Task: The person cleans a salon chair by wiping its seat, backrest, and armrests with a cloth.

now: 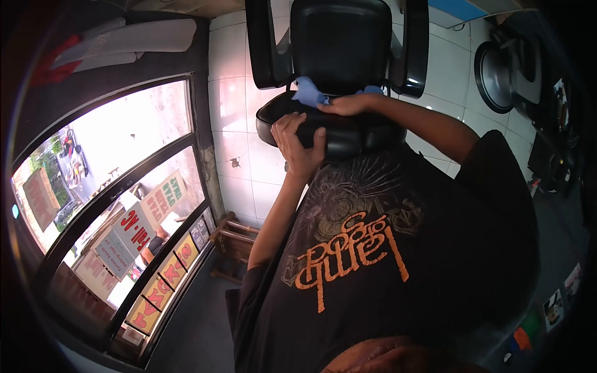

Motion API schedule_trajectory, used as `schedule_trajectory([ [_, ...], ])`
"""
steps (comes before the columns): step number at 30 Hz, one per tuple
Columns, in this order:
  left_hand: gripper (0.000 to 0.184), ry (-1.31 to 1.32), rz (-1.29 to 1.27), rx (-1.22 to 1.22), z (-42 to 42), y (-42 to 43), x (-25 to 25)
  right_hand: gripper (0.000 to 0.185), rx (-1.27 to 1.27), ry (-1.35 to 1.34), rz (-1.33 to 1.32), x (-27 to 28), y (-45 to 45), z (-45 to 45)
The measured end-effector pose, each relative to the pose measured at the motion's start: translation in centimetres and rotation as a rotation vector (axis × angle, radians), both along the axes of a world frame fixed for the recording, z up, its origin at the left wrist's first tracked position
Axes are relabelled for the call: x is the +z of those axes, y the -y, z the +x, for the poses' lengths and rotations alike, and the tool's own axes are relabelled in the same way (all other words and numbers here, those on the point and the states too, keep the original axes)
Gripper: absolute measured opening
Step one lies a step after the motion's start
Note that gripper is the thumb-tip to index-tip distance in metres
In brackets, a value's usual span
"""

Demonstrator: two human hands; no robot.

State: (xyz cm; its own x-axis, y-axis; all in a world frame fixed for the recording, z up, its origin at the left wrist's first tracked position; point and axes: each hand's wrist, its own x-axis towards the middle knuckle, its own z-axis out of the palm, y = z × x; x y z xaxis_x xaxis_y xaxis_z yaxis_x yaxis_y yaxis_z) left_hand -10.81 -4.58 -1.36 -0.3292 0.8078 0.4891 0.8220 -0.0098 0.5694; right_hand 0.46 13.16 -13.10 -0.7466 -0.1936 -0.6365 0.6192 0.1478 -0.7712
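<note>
A black padded chair (341,43) with armrests stands at the top centre, its seat cushion (339,132) close to the black shirt. On the left front part of the cushion rests my left hand (300,146), its thumb apart from the fingers and nothing held in it. My right hand (349,105) is closed on a blue cloth (308,92) against the back part of the cushion. Part of the cloth sticks out left of the fingers, and another bit of blue shows behind the wrist.
White floor tiles (233,105) surround the chair. At the left is a glazed door or window (106,165) with paper signs, and a person's arm shows beyond it. A wooden rack (233,245) stands at lower left, a round black-rimmed object (495,78) at upper right.
</note>
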Motion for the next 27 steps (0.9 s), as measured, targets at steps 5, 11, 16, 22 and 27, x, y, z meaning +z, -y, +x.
schedule_trajectory([
  [5, 0.044, 0.015, -0.009, -0.001, -0.1, 0.1, -0.2, 0.098, -0.069, 0.163, 0.012, -13.8, -2.3, 1.2],
  [11, 0.043, 0.064, -0.014, 0.009, 0.1, -0.2, 0.3, 0.094, -0.241, 0.278, -0.077, -13.5, -4.9, 11.6],
  [16, 0.038, 0.122, 0.012, 0.014, 0.0, -0.1, 0.2, 0.097, -0.64, 0.237, -0.032, 0.0, -1.2, 16.8],
  [22, 0.035, 0.137, 0.017, 0.033, 0.0, 0.0, 0.2, 0.075, -0.854, 0.033, 0.084, 11.7, 4.6, 16.7],
  [27, 0.034, 0.122, -0.004, -0.015, 0.0, -0.1, 0.2, 0.071, -1.133, -0.199, 0.174, 5.8, 7.2, 18.2],
])
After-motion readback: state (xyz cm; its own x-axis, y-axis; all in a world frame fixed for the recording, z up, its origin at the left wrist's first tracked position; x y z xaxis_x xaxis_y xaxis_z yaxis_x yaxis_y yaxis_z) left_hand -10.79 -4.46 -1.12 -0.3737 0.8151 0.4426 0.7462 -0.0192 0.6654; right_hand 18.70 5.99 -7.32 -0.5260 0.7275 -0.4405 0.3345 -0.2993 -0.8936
